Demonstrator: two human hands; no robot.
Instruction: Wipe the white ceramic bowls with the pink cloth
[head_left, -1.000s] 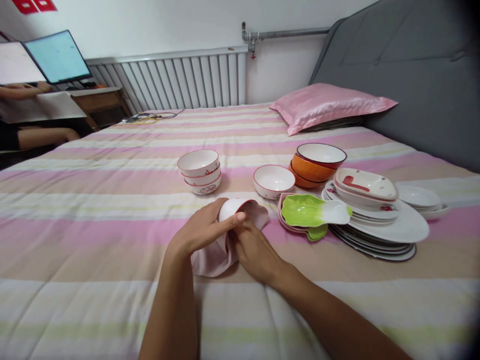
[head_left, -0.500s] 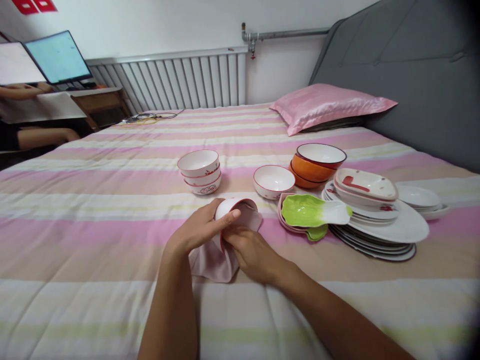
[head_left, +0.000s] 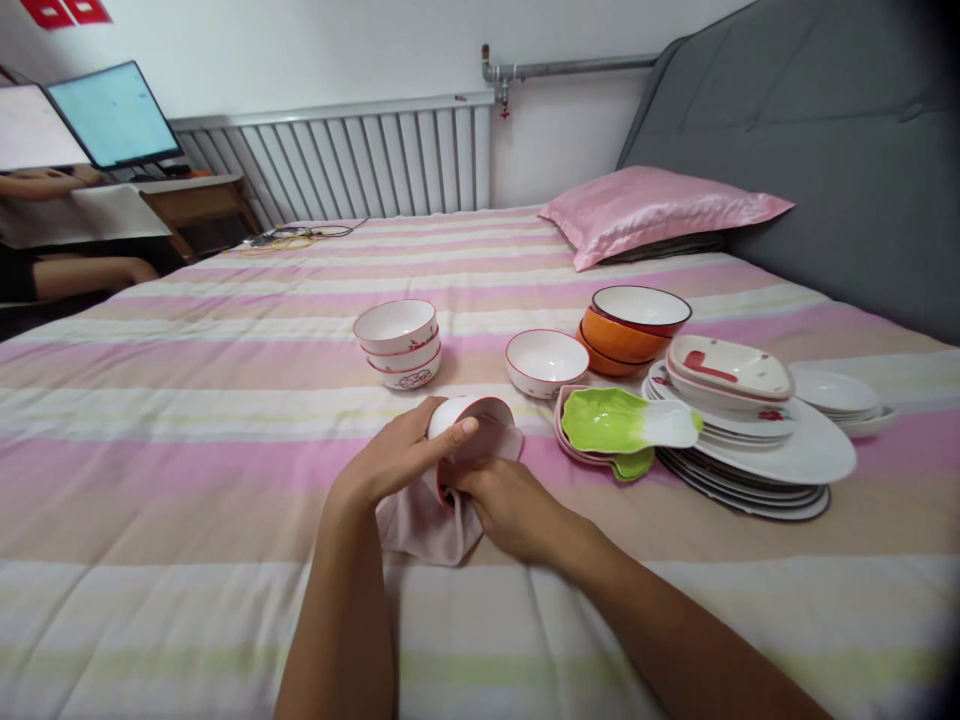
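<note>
My left hand (head_left: 401, 450) grips a white bowl (head_left: 452, 412) with a red rim, its thumb along the edge. The bowl is tipped on its side, its opening turned toward my right. Inside the opening, my right hand (head_left: 502, 500) presses a pale pink cloth (head_left: 431, 525); its fingertips are hidden in the bowl. Part of the cloth hangs below onto the bedspread. Just beyond stands a stack of white bowls (head_left: 397, 330) with red rims. A single similar bowl (head_left: 547, 362) sits to the right of it.
On the right are orange bowls (head_left: 626, 335), a green leaf-shaped dish (head_left: 607, 420), a pile of plates (head_left: 810, 450) and small white dishes (head_left: 836, 392). A pink pillow (head_left: 660, 210) lies behind, near the grey headboard (head_left: 810, 130). Cables (head_left: 300, 235) and a seated person's arm (head_left: 37, 185) are far left.
My right hand has shifted slightly left within the bowl, and the cloth's folds have changed a little. My left hand keeps the bowl in nearly the same place.
</note>
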